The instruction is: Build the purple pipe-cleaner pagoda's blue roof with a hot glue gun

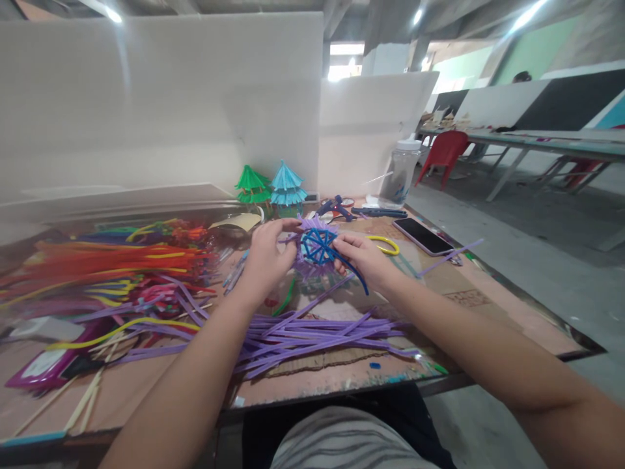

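Observation:
Between my hands, above the table, is a round craft piece (pixel 319 246) with a blue spoked wheel shape at its centre and a fringed purple rim. My left hand (pixel 273 251) pinches its left edge between thumb and fingers. On the right edge, my right hand (pixel 355 255) is closed on the blue part, and a loose blue pipe cleaner tail (pixel 360 280) hangs below its fingers. A pile of purple pipe cleaners (pixel 317 339) lies under the hands at the table's near side, partly over torn cardboard.
Orange, red and yellow pipe cleaners (pixel 107 257) heap at the left. Green (pixel 252 185) and blue (pixel 287 185) tiered paper-like models stand behind. A glue gun (pixel 336 207), a phone (pixel 422 236), a yellow loop (pixel 385 245) and a water bottle (pixel 401 172) are on the table.

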### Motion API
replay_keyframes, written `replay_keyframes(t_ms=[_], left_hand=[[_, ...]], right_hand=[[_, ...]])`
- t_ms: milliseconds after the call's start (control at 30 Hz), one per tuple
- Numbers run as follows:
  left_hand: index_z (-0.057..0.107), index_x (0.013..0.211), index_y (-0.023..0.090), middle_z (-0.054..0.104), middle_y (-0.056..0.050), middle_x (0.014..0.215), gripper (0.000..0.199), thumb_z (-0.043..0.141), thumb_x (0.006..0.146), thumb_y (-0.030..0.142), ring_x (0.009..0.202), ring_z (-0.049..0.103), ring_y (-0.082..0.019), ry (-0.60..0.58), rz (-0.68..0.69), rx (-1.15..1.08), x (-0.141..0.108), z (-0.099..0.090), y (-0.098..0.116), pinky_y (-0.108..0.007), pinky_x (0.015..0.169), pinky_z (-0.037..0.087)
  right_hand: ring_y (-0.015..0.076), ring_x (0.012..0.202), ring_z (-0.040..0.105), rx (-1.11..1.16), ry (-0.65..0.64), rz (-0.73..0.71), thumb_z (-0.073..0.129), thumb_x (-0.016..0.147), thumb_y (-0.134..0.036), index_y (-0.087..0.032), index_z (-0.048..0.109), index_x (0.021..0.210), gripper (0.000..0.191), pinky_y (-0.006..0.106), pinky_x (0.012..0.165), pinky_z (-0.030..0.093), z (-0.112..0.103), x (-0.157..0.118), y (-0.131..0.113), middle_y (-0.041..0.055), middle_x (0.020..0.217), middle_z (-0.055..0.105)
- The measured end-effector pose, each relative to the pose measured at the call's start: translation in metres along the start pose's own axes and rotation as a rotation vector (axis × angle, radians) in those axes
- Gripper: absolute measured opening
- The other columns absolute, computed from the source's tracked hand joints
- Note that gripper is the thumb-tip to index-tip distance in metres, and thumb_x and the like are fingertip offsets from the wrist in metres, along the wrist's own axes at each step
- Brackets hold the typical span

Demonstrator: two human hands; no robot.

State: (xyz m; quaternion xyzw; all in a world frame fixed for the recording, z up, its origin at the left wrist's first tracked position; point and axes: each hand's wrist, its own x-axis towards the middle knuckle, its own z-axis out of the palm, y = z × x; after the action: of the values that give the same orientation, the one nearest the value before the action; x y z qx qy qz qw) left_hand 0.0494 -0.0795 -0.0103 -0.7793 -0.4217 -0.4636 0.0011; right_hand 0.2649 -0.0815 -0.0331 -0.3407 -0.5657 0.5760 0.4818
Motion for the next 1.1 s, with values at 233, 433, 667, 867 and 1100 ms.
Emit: replay_keyframes(t_ms=[233,433,667,867,1100], left_hand=[[0.066,0.095,0.022,0.065,-0.008,0.115,0.016,0.067,0.080,0.016,0.117,0.057,-0.026,-0.021,0.078,0.130,-0.003,0.004,0.000,-0.045,0.105,0.041],[0.068,0.099,0.025,0.063,-0.007,0.120,0.019,0.072,0.082,0.021,0.118,0.056,-0.026,0.041,0.085,0.170,-0.004,0.001,-0.001,-0.046,0.105,0.040],[0.070,0.101,0.024,0.063,-0.007,0.125,0.020,0.064,0.085,0.016,0.122,0.055,-0.024,0.008,0.145,0.109,-0.006,0.006,-0.004,-0.046,0.108,0.041],[0.069,0.096,0.024,0.066,-0.006,0.122,0.021,0.059,0.083,0.010,0.120,0.057,-0.024,0.030,0.147,0.102,-0.008,0.009,-0.002,-0.046,0.107,0.042],[0.071,0.096,0.021,0.065,-0.007,0.117,0.019,0.062,0.083,0.010,0.118,0.058,-0.022,0.110,0.053,-0.114,-0.011,0.017,-0.001,-0.041,0.106,0.044]], right_hand=[[0.0095,0.047,0.052,-0.011,-0.003,0.007,0.075,0.077,-0.053,-0.019,0.061,0.079,0.038,0.022,0.048,0.039,0.000,0.000,0.000,-0.0033,0.057,0.061],[0.0100,0.047,0.053,0.013,0.009,0.034,0.079,0.071,-0.055,-0.019,0.060,0.078,0.042,0.022,0.047,0.040,0.001,0.000,-0.002,-0.0034,0.056,0.061],[0.0098,0.047,0.054,0.016,-0.011,0.042,0.080,0.068,-0.057,-0.019,0.059,0.077,0.045,0.022,0.048,0.041,0.002,0.001,-0.002,-0.0037,0.055,0.062],[0.0100,0.046,0.054,0.011,-0.039,0.050,0.079,0.071,-0.056,-0.020,0.058,0.078,0.043,0.023,0.048,0.043,0.004,-0.001,-0.001,-0.0042,0.055,0.062],[0.0090,0.044,0.052,0.010,-0.044,0.060,0.079,0.071,-0.056,-0.019,0.056,0.076,0.044,0.022,0.047,0.041,0.010,-0.005,-0.003,-0.0049,0.053,0.060]])
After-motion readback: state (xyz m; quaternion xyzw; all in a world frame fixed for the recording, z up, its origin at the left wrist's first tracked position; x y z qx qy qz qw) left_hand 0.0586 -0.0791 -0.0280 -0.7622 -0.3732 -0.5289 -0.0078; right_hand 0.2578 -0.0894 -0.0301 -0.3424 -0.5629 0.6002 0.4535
